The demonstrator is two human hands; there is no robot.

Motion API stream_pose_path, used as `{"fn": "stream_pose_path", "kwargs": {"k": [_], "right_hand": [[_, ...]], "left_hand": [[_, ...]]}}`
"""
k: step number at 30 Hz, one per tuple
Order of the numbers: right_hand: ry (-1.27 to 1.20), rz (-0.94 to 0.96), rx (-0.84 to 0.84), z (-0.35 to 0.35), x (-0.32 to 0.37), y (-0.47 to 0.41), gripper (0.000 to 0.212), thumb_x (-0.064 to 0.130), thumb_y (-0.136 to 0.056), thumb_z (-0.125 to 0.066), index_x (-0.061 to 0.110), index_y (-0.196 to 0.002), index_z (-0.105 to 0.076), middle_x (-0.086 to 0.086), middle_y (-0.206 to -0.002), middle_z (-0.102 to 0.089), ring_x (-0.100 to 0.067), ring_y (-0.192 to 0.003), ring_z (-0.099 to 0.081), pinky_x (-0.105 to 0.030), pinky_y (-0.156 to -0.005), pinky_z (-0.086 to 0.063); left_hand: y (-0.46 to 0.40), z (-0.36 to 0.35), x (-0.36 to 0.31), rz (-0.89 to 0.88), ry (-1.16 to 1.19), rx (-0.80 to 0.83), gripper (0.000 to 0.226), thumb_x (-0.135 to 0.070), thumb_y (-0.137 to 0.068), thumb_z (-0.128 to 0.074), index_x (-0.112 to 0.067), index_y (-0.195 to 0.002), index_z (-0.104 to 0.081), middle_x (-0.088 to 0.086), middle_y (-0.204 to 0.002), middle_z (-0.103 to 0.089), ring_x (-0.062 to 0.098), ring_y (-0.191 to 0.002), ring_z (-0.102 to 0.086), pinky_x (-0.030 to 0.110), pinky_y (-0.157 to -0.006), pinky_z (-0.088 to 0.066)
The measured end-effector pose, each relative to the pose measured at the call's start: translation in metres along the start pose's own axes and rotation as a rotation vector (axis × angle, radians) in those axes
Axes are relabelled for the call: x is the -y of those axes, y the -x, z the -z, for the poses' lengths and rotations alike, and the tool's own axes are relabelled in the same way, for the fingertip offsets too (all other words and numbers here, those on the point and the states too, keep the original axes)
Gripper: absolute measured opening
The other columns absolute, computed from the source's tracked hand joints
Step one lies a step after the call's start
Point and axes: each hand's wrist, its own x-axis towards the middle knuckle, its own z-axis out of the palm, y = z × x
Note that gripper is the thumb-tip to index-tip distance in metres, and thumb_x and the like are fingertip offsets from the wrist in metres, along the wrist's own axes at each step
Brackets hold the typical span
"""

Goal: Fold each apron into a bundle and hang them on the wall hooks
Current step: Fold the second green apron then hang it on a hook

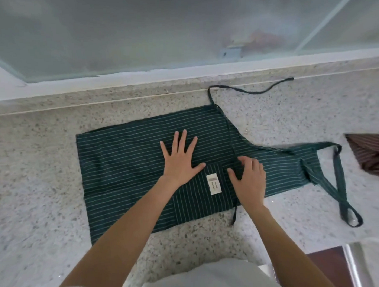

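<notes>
The dark green white-striped cloth apron is stretched left-to-right under both hands, pressed flat by the spread left hand, its waist tie apparently pinched by the curled right hand.

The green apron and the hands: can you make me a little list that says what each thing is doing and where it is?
surface: speckled stone counter
green apron: striped, spread flat on the counter, not yet bundled
white label: on the apron, between the two hands
left hand: fingers spread, pressing flat on the apron
right hand: fingers bent, on the apron where a thin strap crosses; cannot tell if it pinches it
neck loop: lying on the counter, right of the apron
brown striped cloth: at the right edge, apart from the green apron
</notes>
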Motion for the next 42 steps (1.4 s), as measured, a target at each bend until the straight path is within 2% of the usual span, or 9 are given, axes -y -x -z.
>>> {"fn": "stream_pose_path", "kwargs": {"k": [5, 11, 14, 18, 23, 27, 31, 35, 42], "right_hand": [[0.054, -0.14, 0.291, 0.008, -0.015, 0.021, 0.024, 0.036, -0.093, -0.054, 0.015, -0.105, -0.052, -0.001, -0.096, -0.061, -0.02, -0.084, -0.059, -0.029, -0.062, -0.041], [-0.2, -0.154, 0.045, 0.058, -0.023, -0.045, 0.014, 0.02, -0.094, -0.055, 0.007, -0.1, -0.058, -0.01, -0.081, -0.067, -0.023, -0.069, -0.063, -0.035, -0.065, -0.053], [-0.178, -0.038, -0.03, 0.086, -0.033, -0.09, 0.023, 0.011, -0.09, -0.058, 0.006, -0.113, -0.06, -0.014, -0.11, -0.062, -0.023, -0.088, -0.062, -0.033, -0.078, -0.051], [-0.198, 0.067, 0.039, 0.102, -0.058, -0.103, 0.052, 0.007, -0.089, -0.059, 0.015, -0.137, -0.042, -0.009, -0.145, -0.033, -0.013, -0.098, -0.053, -0.027, -0.082, -0.048], [-0.145, -0.07, -0.041, 0.096, -0.131, -0.019, 0.026, 0.023, -0.091, -0.058, 0.011, -0.113, -0.059, -0.008, -0.111, -0.059, -0.024, -0.091, -0.06, -0.038, -0.076, -0.051], [0.065, -0.196, 0.08, 0.085, -0.202, 0.034, 0.043, 0.043, -0.09, -0.055, 0.009, -0.115, -0.059, -0.013, -0.11, -0.062, -0.035, -0.101, -0.054, -0.043, -0.084, -0.043], [0.014, -0.111, 0.252, 0.083, -0.219, 0.044, 0.052, 0.056, -0.085, -0.055, 0.018, -0.119, -0.057, -0.007, -0.117, -0.059, -0.032, -0.11, -0.048, -0.045, -0.093, -0.039], [0.0, -0.084, 0.361, 0.086, -0.224, 0.034, 0.042, 0.046, -0.088, -0.057, 0.015, -0.116, -0.056, -0.007, -0.109, -0.063, -0.029, -0.105, -0.053, -0.04, -0.092, -0.04], [-0.567, -0.232, 0.41, 0.123, -0.245, -0.016, 0.017, 0.025, -0.093, -0.057, 0.01, -0.101, -0.056, -0.006, -0.095, -0.061, -0.024, -0.091, -0.062, -0.029, -0.072, -0.047]], "left_hand": [[0.012, -0.006, -0.007, -0.019, -0.006, 0.049, 0.091, -0.072, -0.081, -0.041, -0.032, -0.148, 0.005, 0.003, -0.155, 0.022, 0.025, -0.141, 0.023, 0.064, -0.109, 0.009], [0.031, -0.01, -0.004, -0.021, 0.031, 0.033, 0.091, -0.065, -0.078, -0.055, -0.034, -0.148, -0.006, 0.0, -0.157, 0.014, 0.022, -0.143, 0.017, 0.061, -0.109, 0.006], [0.04, -0.009, -0.011, -0.027, 0.028, -0.046, 0.079, -0.049, -0.082, -0.062, -0.031, -0.146, -0.02, 0.005, -0.157, -0.006, 0.025, -0.144, 0.003, 0.056, -0.113, 0.0], [0.041, -0.006, -0.048, -0.197, 0.143, -0.222, 0.048, -0.028, -0.088, -0.058, -0.022, -0.134, -0.045, 0.003, -0.142, -0.039, 0.024, -0.133, -0.032, 0.046, -0.109, -0.029], [0.036, -0.019, -0.128, -0.359, 0.172, -0.134, 0.043, -0.034, -0.093, -0.051, -0.022, -0.134, -0.043, 0.0, -0.13, -0.048, 0.018, -0.113, -0.049, 0.032, -0.092, -0.043], [0.045, -0.046, -0.178, -0.375, 0.087, -0.042, 0.053, -0.044, -0.091, -0.051, -0.024, -0.138, -0.037, 0.0, -0.133, -0.042, 0.019, -0.117, -0.044, 0.032, -0.093, -0.043], [0.052, -0.061, -0.204, -0.264, -0.005, -0.003, 0.068, -0.053, -0.082, -0.06, -0.026, -0.138, -0.033, 0.002, -0.137, -0.034, 0.023, -0.124, -0.034, 0.037, -0.101, -0.036], [0.056, -0.062, -0.214, -0.218, -0.045, -0.013, 0.049, -0.05, -0.079, -0.066, -0.025, -0.117, -0.05, 0.003, -0.134, -0.037, 0.026, -0.123, -0.033, 0.041, -0.098, -0.036], [0.061, -0.07, -0.22, -0.183, -0.001, 0.009, 0.038, -0.039, -0.077, -0.071, -0.025, -0.108, -0.055, 0.0, -0.137, -0.035, 0.025, -0.128, -0.027, 0.043, -0.099, -0.032]]}}
